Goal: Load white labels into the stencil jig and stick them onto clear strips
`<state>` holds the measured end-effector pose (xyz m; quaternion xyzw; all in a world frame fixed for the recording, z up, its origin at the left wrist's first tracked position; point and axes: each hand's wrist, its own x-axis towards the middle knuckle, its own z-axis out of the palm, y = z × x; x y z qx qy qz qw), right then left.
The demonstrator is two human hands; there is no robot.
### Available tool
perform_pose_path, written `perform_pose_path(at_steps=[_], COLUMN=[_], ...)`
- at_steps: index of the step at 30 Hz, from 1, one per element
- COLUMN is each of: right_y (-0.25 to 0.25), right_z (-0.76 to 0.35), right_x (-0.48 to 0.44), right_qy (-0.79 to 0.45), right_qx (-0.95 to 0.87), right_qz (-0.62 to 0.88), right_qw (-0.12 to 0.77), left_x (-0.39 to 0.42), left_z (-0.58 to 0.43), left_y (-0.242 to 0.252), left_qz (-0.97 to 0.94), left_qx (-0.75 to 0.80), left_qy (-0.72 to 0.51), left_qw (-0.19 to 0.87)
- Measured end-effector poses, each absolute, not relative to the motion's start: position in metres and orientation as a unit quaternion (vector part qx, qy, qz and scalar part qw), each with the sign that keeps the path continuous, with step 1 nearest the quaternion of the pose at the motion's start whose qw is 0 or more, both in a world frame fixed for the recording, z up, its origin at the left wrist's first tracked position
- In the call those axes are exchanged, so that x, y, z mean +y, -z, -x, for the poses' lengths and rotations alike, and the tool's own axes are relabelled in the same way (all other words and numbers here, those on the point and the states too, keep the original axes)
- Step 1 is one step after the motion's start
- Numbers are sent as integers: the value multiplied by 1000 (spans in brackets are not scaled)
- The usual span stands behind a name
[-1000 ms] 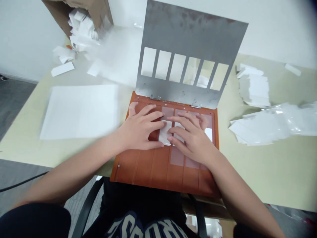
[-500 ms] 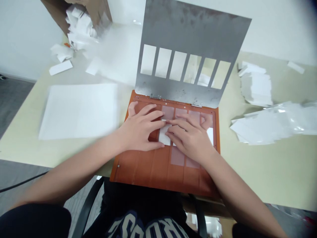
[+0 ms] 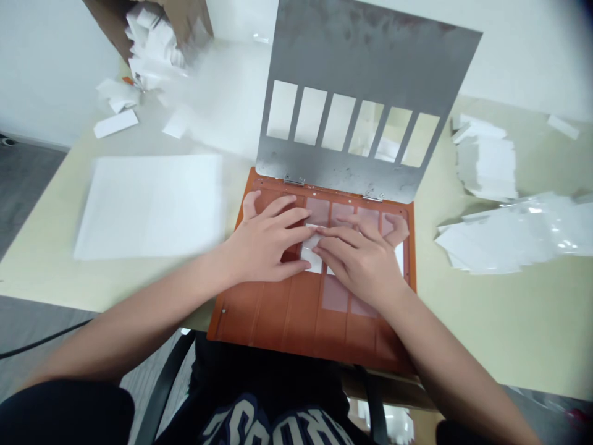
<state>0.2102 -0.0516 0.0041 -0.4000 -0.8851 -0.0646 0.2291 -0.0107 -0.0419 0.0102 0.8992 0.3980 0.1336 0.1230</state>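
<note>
left hand [image 3: 264, 244] and right hand [image 3: 364, 259] are lying flat, fingers spread, fingertips meeting on a white paper slip [image 3: 311, 258]; slip is sitting mid-board on the orange jig board [image 3: 278, 309] at the bench [image 3: 509, 309] edge; slotted metal plate [image 3: 370, 55] is standing raised behind

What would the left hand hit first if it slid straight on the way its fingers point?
The left hand points right across the orange board. It likely meets the white paper slip first, then the right hand just beyond.
</note>
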Motion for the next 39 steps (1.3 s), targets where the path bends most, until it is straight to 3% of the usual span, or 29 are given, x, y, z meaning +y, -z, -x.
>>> perform_pose_path(at_steps=[12,20,39], right_y=[-3,-2,-3], right_z=[-209,-209,-210], right_x=[-53,-53,-50], right_qy=[77,58,78], right_qx=[-888,-884,-883], right_qz=[401,406,411], right_qw=[212,224,214], left_x=[-53,-89,-118], left_z=[8,-4,-17], left_y=[-7,-13,-12], left_qz=[-880,-918,-926], left_qx=[439,328,352], left_qy=[-155,-207,-130], left_qw=[93,-79,-49])
